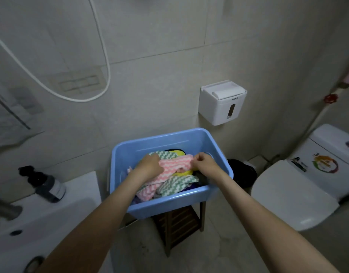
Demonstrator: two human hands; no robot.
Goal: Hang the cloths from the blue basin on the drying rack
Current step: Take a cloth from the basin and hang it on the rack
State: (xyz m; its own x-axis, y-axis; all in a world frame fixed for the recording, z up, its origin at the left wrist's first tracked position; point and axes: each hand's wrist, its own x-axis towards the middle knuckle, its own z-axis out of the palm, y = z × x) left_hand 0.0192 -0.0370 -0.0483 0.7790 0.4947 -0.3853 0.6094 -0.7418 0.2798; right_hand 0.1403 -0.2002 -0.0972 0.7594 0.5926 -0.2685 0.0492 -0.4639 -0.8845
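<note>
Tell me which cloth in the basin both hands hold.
The pink-and-white zigzag cloth, gripped by the left hand and right hand; the green zigzag cloth and yellow cloth lie loose.

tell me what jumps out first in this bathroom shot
The blue basin at centre, heaped with zigzag cloths, sits on a wooden stool. The left hand grips the pink cloth in it and the right hand pinches its edge. A white toilet stands to the right, a tissue box on the wall above.
</note>
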